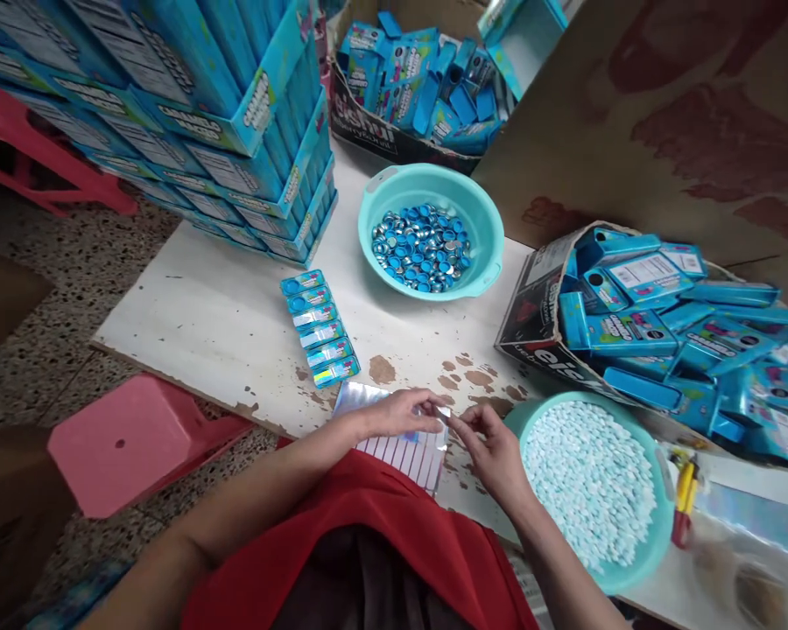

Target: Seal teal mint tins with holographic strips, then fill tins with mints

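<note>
Close to my body, at the table's front edge, lies a shiny silver sheet of strip stickers. My left hand is over its upper part, with thumb and fingers pinched together. Just to the right, my right hand also pinches, its fingertips meeting the left ones. A small silvery sticker shows between both sets of fingertips. Beyond the hands stands a row of several small blue tins, side by side; some have a shiny strip across the top.
A turquoise basin holds blue and silver caps. At right, another basin is full of pale candies, beside a yellow cutter. Cartons of blue boxes and stacked display boxes surround the table. A pink stool stands left.
</note>
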`<action>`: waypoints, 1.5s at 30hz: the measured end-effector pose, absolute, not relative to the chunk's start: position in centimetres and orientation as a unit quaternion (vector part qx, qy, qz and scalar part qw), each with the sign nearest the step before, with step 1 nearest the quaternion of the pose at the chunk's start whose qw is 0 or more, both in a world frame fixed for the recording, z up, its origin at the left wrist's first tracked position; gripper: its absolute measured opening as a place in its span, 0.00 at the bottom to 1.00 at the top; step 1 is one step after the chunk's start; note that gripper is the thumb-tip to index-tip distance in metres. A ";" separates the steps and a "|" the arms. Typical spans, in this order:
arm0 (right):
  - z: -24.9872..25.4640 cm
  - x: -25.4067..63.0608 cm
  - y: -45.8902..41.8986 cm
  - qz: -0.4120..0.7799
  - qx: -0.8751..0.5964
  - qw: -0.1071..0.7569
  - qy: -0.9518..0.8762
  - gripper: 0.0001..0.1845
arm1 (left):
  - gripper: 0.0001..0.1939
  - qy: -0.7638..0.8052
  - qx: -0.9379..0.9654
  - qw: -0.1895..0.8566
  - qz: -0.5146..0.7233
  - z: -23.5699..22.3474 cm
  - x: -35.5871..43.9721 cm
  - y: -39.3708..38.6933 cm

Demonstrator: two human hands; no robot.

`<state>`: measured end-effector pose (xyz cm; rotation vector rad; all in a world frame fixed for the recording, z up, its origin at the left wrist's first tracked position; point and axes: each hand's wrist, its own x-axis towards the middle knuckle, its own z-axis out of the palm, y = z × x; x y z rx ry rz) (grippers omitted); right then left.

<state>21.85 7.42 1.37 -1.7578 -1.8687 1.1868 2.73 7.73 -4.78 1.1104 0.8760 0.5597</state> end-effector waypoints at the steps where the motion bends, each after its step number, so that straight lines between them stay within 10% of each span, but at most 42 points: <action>1: 1.3 21.5 7.8 0.434 -0.611 0.159 -0.643 0.16 | 0.16 0.409 0.483 0.731 0.253 -4.6 2.4 7.5; 25: -4.1 -5.9 19.1 0.362 -0.518 0.135 -0.763 0.04 | 0.07 0.746 0.308 0.396 0.438 -6.1 -18.6 9.7; 38: -5.9 -5.1 20.0 0.444 -0.549 0.199 -0.680 0.11 | 0.22 0.800 0.340 0.348 0.350 -6.3 -13.3 7.4; 45: -7.7 14.3 13.4 0.378 -0.616 0.179 -0.667 0.16 | 0.20 0.839 0.361 0.345 0.216 -4.0 -10.6 -1.1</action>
